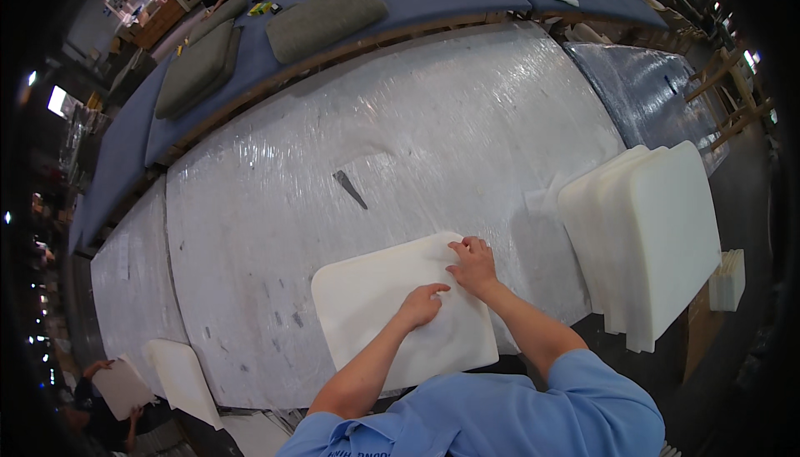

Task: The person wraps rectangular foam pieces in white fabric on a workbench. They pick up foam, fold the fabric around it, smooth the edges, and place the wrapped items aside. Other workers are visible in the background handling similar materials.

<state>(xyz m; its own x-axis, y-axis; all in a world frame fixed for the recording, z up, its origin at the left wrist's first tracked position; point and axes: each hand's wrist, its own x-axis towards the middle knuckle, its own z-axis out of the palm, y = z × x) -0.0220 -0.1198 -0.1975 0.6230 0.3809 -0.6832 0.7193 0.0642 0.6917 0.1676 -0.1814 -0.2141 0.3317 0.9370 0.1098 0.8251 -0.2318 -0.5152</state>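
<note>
the long table point(400, 124), wrapped in clear plastic that keeps its top clean, carries a white foam pad point(392, 315) lying flat at its near edge, within easy reach, where the right hand point(475, 267) and left hand point(421, 305) press down open-palmed, gripping nothing, flattening it.

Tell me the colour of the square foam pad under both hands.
Off-white, plain and unpatterned: the square foam pad shows best in the head view.

Head cam, looking steeply down over worktable point(400, 124); fisheye rim probably bends edges.
</note>
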